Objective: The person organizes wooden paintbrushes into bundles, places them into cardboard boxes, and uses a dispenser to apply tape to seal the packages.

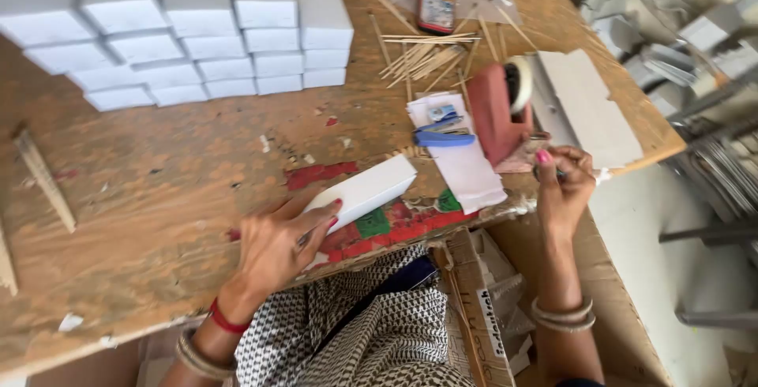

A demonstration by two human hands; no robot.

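Near the lower middle of the frame, the left hand (280, 245) rests on the near end of a small white box (365, 191) that lies flat on the wooden desk (158, 182). The fingers are spread over the box's lower left corner and side, pressing it down rather than closing round it; the rest of the box runs up and to the right, clear of the grip, its far end pointing toward the middle of the frame. The box sits at the desk's front edge, partly over patches of red and green tape (379, 225).

At the right of the frame, the right hand (562, 185) is clenched in a pinch at the front of a red tape dispenser (499, 114), the fingertips closed on what looks like the tape's end; the tape itself is too thin to make out. This hand is well apart from the box.

Between the two hands lie a blue-handled cutter (444, 136) on slips of white paper (466, 170). Thin wooden sticks (426, 59) are scattered in the upper middle, and stacks of closed white boxes (189, 31) fill the upper left. A flat grey card (588, 107) lies at the right edge of the desk.
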